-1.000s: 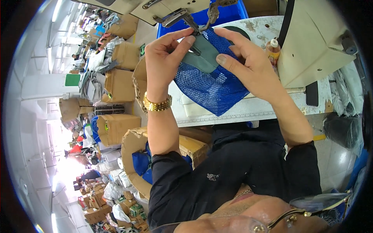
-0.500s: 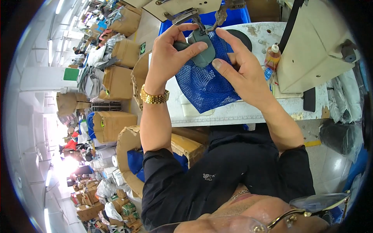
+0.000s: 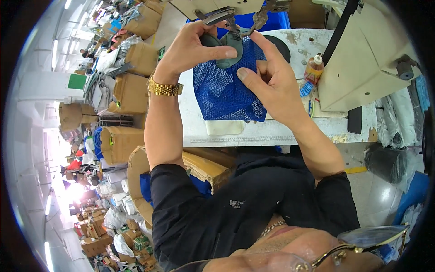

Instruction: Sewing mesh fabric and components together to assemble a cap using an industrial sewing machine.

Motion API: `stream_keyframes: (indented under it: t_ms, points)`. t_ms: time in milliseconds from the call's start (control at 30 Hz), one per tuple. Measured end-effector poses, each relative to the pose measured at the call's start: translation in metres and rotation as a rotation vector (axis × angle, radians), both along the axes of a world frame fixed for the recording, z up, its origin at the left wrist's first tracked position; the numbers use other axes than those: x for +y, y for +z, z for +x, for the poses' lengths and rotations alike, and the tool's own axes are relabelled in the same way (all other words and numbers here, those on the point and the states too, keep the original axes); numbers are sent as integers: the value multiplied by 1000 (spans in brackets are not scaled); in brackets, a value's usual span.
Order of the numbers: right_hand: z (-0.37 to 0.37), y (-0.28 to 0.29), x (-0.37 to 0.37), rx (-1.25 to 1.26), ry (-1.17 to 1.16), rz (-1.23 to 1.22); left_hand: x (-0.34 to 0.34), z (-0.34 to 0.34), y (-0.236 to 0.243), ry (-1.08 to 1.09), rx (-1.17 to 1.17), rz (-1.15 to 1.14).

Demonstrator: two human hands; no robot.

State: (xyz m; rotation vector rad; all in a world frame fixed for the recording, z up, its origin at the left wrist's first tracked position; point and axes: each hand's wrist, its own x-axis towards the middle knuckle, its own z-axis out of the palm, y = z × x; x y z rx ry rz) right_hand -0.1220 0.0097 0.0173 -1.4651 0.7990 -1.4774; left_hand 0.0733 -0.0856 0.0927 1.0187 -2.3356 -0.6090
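Under the presser foot (image 3: 243, 33) of a sewing machine lies a dark grey-green fabric piece (image 3: 228, 49) with rounded edges, against blue mesh fabric (image 3: 224, 93). My left hand (image 3: 195, 51) grips the grey-green piece from the left, its thumb flat on top and its other fingers mostly hidden behind. On the right, my right hand (image 3: 275, 75) holds the mesh, thumb and forefinger at its edge and the other fingers curled. The forefinger tip is close beside the presser foot. The mesh hangs in folds toward me over the white worktable (image 3: 272, 136).
The machine's cream body (image 3: 367, 59) stands at the right, a capped bottle (image 3: 313, 70) beside it. A blue bin (image 3: 276, 20) sits behind the table. Below left, an open cardboard box (image 3: 140, 181) holds blue material. A ruler strip (image 3: 226, 139) follows the table's near edge.
The grey-green piece has turned and shifted left under the presser foot, and the mesh's lower part has swung leftward. Both hands keep their hold, and the whole view has shifted slightly.
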Motion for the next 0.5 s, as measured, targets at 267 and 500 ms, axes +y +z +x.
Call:
stream_keyframes:
  t_ms: [267,500]
  points:
    - [1,-3,-10,-26,13,-6,-6,-2,2,-6,51,60]
    - [-3,-4,-15,26,4,-43,2,-3,9,21,-48,126]
